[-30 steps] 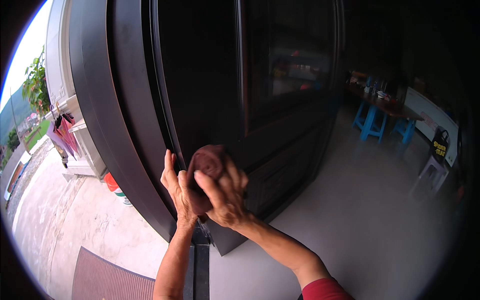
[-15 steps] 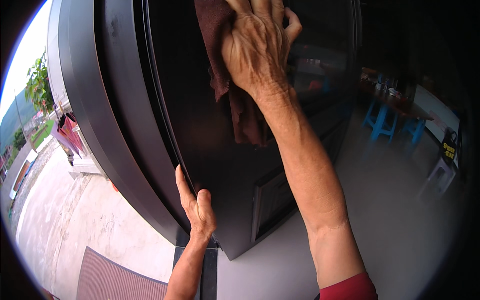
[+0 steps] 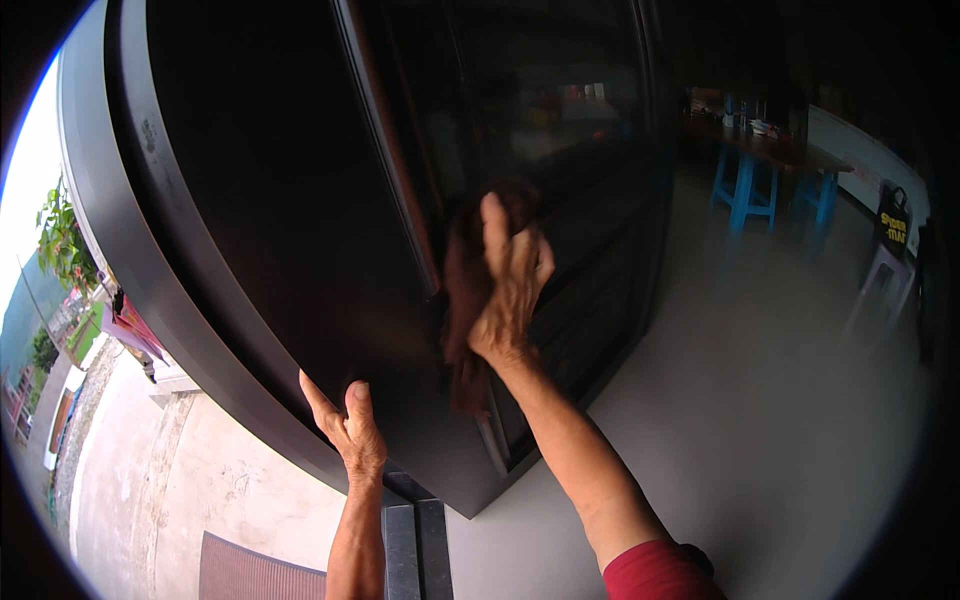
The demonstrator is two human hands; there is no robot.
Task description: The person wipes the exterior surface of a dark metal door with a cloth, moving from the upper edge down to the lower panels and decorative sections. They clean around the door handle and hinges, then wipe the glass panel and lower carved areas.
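A tall dark door (image 3: 290, 190) with raised panels stands in front of me. My right hand (image 3: 513, 275) presses a dark brown cloth (image 3: 465, 295) against its face, near a raised moulding, with the cloth hanging below the palm. Motion slightly blurs the cloth and fingers. Lower down, my left hand (image 3: 350, 430) rests at the door's left edge. Its index finger stretches up along that edge and its thumb stands apart on the door face; the other fingers are hidden.
The curved grey door frame (image 3: 185, 290) rises at left, beside pale concrete outside with a ribbed mat (image 3: 255, 572). Inside to the right is a smooth grey floor (image 3: 700, 400). Beyond it are a wooden table (image 3: 770, 150), blue stools (image 3: 745, 190) and a black bag (image 3: 893, 215) on a pale stool.
My right hand has moved down the door with the cloth. The view has shifted to the right, and my left hand stays at the door's edge.
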